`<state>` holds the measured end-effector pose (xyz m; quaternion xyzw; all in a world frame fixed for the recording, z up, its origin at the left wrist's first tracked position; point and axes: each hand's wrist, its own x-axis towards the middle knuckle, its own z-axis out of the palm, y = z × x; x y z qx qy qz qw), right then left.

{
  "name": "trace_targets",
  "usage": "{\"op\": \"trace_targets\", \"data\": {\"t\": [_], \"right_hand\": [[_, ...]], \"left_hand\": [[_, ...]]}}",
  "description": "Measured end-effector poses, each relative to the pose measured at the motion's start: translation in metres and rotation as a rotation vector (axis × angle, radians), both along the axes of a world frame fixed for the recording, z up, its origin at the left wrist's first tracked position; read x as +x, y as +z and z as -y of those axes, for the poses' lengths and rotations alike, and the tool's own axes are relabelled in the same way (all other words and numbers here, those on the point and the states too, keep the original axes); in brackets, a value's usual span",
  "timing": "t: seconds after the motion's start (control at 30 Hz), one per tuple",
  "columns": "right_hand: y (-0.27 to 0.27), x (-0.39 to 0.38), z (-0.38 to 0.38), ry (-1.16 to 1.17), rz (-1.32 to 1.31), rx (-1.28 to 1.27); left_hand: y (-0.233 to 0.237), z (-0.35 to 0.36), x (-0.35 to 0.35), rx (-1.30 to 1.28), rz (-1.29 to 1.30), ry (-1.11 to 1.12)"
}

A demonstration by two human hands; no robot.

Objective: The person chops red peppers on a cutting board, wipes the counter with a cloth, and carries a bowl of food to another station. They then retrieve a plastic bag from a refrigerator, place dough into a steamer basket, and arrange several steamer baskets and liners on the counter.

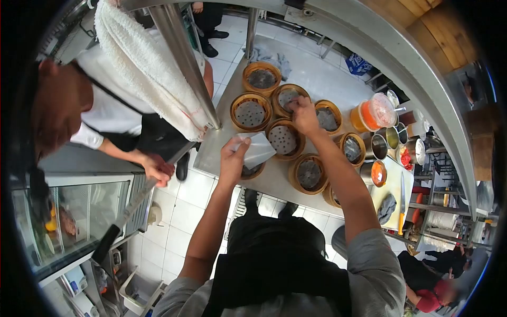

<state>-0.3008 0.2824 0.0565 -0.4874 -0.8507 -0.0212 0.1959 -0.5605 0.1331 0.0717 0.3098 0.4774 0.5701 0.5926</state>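
Note:
My left hand (pixel 232 161) is closed on a small stack of white paper liners (pixel 256 150), held over the near-left baskets. My right hand (pixel 304 115) reaches into a bamboo steamer basket (pixel 278 108) at the back; its fingers are bunched against the perforated paper liner (pixel 287 98) there, and whether they pinch anything is hidden. Around my hands stand several more round bamboo baskets. Perforated paper shows in the left basket (pixel 233 119) and the middle basket (pixel 301 147). The front basket (pixel 292 178) looks greyish inside. Below the paper stack, another basket (pixel 259 175) is partly covered.
The steel table (pixel 208 158) carries metal pots (pixel 376 147), an orange-filled tub (pixel 364 116), a cutting board (pixel 390 195) and an orange-handled knife (pixel 402 206). At left, a co-worker's hand (pixel 157 170) is near a long dark-handled tool (pixel 124 216). A steel post (pixel 185 63) rises beside the table.

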Motion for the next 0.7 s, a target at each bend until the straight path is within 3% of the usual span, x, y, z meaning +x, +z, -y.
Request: {"op": "trace_targets", "data": {"t": [0.13,0.2,0.23,0.3,0.63,0.7], "right_hand": [[0.031,-0.01,0.011,0.021,-0.26,0.099],[0.068,-0.027,0.046,-0.216,-0.93,-0.886],[0.067,-0.028,0.059,-0.031,-0.971,-0.962],[0.066,-0.043,0.085,0.062,-0.922,-0.862],[0.067,-0.059,0.095,-0.081,-0.776,-0.922],[0.056,-0.06,0.092,-0.026,-0.757,-0.752]], "left_hand": [[0.008,-0.004,0.003,0.016,0.019,0.007],[0.008,-0.008,0.003,0.027,0.03,-0.006],[0.007,-0.01,0.003,0.018,0.018,-0.005],[0.007,-0.014,0.008,0.01,0.01,-0.014],[0.005,-0.019,0.0,-0.001,0.091,-0.031],[0.003,-0.018,-0.005,-0.009,0.084,-0.05]]}}
